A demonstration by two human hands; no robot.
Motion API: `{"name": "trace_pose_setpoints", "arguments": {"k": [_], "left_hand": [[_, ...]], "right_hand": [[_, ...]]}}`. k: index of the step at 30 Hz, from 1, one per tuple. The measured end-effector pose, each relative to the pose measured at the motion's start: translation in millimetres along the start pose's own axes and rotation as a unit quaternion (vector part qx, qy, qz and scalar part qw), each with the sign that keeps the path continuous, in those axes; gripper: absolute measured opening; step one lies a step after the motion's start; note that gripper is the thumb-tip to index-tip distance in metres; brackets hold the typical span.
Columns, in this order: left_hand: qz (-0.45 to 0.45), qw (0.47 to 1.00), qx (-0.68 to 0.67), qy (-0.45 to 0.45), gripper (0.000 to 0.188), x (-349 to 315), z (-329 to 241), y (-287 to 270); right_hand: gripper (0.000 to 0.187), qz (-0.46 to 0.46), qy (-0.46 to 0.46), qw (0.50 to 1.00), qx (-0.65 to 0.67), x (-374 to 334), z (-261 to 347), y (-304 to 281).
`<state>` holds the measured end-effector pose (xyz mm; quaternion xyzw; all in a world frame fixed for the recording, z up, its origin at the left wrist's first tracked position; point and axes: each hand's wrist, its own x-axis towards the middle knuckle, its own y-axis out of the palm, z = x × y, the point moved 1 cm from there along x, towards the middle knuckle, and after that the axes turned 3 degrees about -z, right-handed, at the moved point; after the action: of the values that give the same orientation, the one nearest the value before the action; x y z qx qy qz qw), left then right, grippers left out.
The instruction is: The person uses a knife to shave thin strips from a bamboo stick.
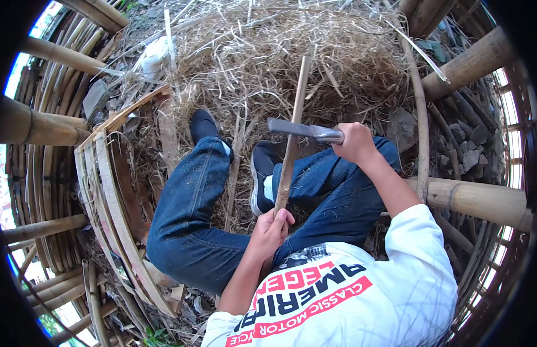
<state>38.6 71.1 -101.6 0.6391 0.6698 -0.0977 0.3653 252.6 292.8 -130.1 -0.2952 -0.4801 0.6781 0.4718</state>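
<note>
My left hand grips the near end of a long thin bamboo strip, which runs away from me over my legs toward the straw. A heavy knife with a flat grey blade is in my right hand, held by its handle. The blade lies across the strip about midway along it, pointing left. I sit on the ground in blue jeans with dark shoes.
A heap of dry straw and shavings covers the ground ahead. A curved woven bamboo frame lies at my left. Thick bamboo poles stand all around, with stones at the right.
</note>
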Motion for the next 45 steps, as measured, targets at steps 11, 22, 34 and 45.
{"name": "trace_pose_setpoints", "arguments": {"k": [11, 22, 34, 45], "left_hand": [[0.000, 0.999, -0.009, -0.037, 0.033, 0, 2, -2], [-0.010, 0.998, 0.044, -0.034, 0.035, -2, 2, 7], [0.031, 0.997, 0.018, -0.061, 0.036, 2, 4, -1], [-0.019, 0.997, -0.041, -0.067, 0.035, 14, -2, -3]], "right_hand": [[0.017, -0.001, -0.010, 1.000, -0.025, 0, -7, -5], [0.020, -0.032, 0.028, 0.995, -0.095, 31, -16, -6], [0.024, -0.044, 0.084, 0.995, -0.006, 47, -44, -3], [0.021, -0.039, 0.134, 0.990, 0.009, -2, -25, 16]]}}
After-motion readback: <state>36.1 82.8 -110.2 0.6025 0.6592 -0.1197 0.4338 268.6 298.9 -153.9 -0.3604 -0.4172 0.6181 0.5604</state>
